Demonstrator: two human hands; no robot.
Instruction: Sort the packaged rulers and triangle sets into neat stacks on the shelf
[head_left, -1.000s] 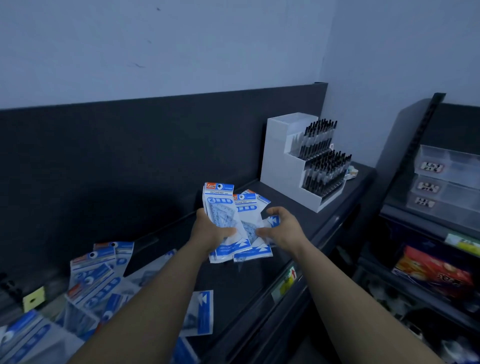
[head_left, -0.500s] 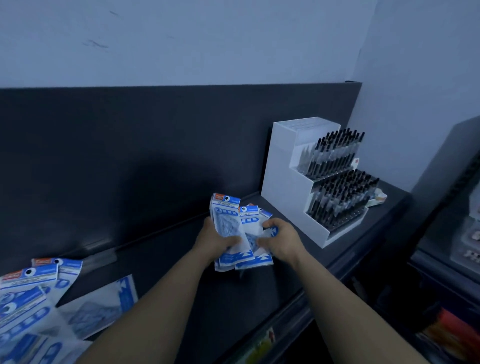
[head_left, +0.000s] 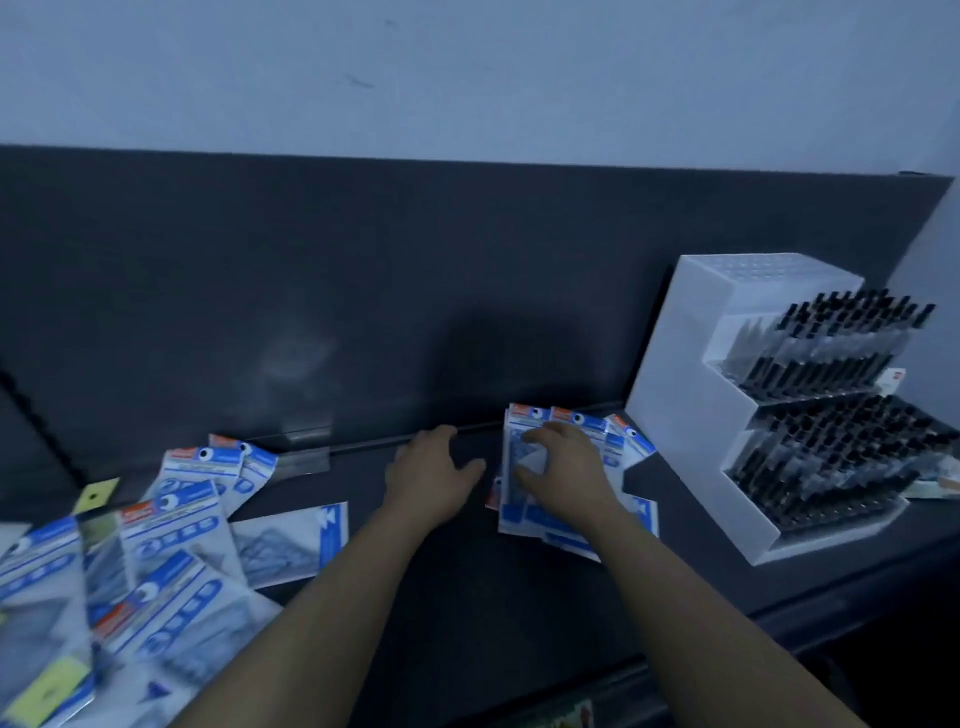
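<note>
A small stack of blue pkgs (head_left: 566, 488) is laid flat on the dark shelf (head_left: 447, 587), just left of the white pen rack (head_left: 727, 415), w/ the right hand (head_left: 563, 470) pressed on top, fingers spread. The left hand (head_left: 431, 478) is held open and empty beside it; more pkgs (head_left: 171, 545) are scattered at far left.

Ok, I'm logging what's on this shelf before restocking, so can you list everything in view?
Stack of packets: a few, blue and white, on the shelf beside the pen display, under the right hand.
Loose packets: many, blue and white, scattered at the left end.
Pen display: one, white, stepped, right end of the shelf.
Pens: many, black, standing in rows in the display.
Shelf: one, dark grey, with a dark back panel.
Left hand: open, empty, on the shelf beside the stack.
Right hand: pressed flat on the stack.
</note>
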